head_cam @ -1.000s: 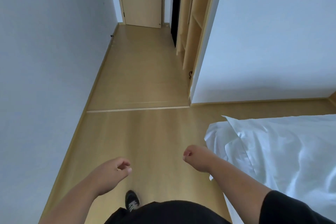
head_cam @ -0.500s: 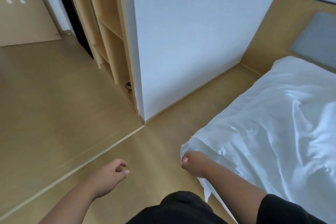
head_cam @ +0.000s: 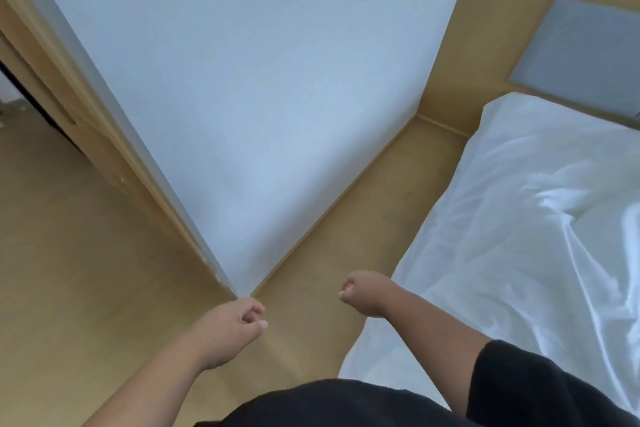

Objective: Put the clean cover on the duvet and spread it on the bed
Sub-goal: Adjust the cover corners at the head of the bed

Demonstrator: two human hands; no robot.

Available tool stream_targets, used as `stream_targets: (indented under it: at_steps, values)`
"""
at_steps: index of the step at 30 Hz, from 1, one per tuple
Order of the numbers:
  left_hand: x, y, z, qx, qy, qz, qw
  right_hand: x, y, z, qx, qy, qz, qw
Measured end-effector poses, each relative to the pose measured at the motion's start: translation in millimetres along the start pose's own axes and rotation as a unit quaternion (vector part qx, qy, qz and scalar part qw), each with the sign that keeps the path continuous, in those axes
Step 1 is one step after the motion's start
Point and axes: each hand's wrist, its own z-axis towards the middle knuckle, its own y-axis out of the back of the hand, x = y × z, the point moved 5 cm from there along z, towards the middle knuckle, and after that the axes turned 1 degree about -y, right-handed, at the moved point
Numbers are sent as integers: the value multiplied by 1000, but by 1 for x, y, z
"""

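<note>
A white covered duvet (head_cam: 519, 218) lies rumpled over the bed at the right, its near corner hanging down by my body. My left hand (head_cam: 235, 326) is curled into a loose fist over the wooden floor, holding nothing. My right hand (head_cam: 363, 291) is also fisted and empty, hovering just left of the duvet's edge without touching it.
A white wall (head_cam: 259, 97) juts out ahead, its corner close to my left hand. A narrow strip of wooden floor (head_cam: 391, 198) runs between that wall and the bed. A wooden headboard (head_cam: 491, 28) with a grey panel (head_cam: 581, 55) stands at the back right.
My view has swung right from the hallway toward the bed and wall. Both fists stay closed and empty; the right one has moved clear of the duvet's corner.
</note>
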Motion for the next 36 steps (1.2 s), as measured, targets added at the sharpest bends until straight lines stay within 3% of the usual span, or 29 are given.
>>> stream_targets:
  at_steps: [5,10,16,22,27,31,36]
  values:
    - [-55,64,78,1,-44,16,999,23,85,60,-28,0,3,1000]
    - [-109,124,192,28,-81,92,992,-7,133,129,-10,-44,25,999]
    - [-234,184,341,78,-161,179,967,-51,241,197,-111,-120,142,976]
    - [-346,161,445,191,-185,241,933,-129,292,211,-179,-214,326,903]
    - [-432,121,528,261,-187,250,913,-229,323,234,-189,-276,401,853]
    - [-531,96,602,261,-203,242,912,-316,388,280,-181,-295,396,851]
    - [-663,103,668,232,-214,239,918,-403,517,323,-174,-285,361,871]
